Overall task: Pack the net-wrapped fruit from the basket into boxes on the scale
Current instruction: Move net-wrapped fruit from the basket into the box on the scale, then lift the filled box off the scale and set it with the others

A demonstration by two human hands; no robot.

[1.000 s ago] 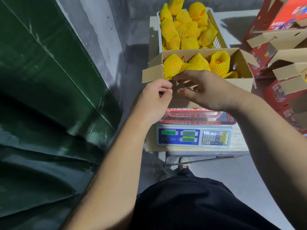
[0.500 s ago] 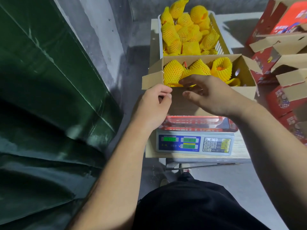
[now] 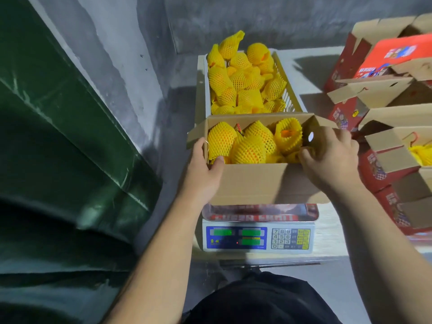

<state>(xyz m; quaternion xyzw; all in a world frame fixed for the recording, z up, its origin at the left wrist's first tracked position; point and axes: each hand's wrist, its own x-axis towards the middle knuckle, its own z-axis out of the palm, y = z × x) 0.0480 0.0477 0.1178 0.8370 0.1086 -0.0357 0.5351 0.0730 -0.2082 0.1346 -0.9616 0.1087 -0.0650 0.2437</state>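
Since the earlier frame both hands had parted from the middle of the box's near edge and gone to its two ends. The left hand (image 3: 203,170) gripped the near left corner of the cardboard box (image 3: 257,183), thumb hooked over the rim against a net-wrapped fruit (image 3: 221,141). The right hand (image 3: 332,157) curled over the near right corner, fingers inside the box beside the yellow netting; whether it pinched a fruit or only the cardboard could not be told. The box sat on the scale (image 3: 258,237), its flaps open, with several wrapped fruits in it. Just behind it the basket (image 3: 288,90) held a heap of the same fruit. The scale stood on a pale surface (image 3: 327,232). Red printed cartons (image 3: 383,174) were stacked to the right, and a green tarpaulin (image 3: 58,136) hung at the left.
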